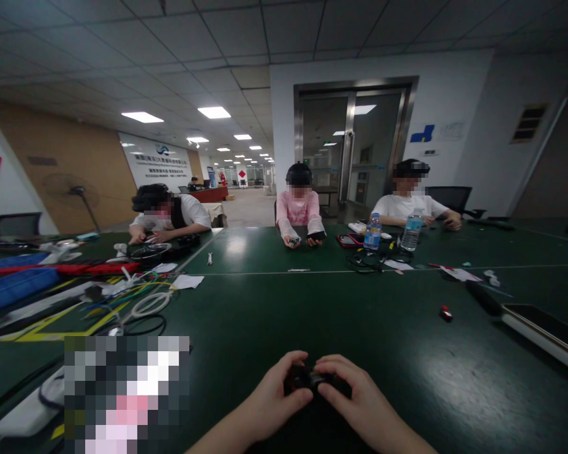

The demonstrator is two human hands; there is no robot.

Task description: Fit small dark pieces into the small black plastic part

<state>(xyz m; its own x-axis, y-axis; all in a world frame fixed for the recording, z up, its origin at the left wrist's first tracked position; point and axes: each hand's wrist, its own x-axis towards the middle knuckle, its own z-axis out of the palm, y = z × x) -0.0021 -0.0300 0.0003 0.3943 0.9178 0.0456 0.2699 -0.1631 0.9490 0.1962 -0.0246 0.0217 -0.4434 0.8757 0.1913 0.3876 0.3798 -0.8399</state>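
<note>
Low in the middle of the head view, a small dark object (315,377) is held between my two hands, just over the green table (284,309). My left hand (284,388) grips its left end, thumb below and fingers curled over the top. From the other side my right hand (348,388) pinches the right end in the same way. The object looks black with a thin lighter part in its middle; its kind cannot be made out, since my fingers cover much of it.
At left lie tangled cables (151,306), blue trays (16,290) and a white power strip (28,403). Water bottles (411,231) stand at back right. A small red-and-black item (445,313) and a flat device (549,331) lie right. Three people sit opposite; a wrench (210,258) lies mid-left.
</note>
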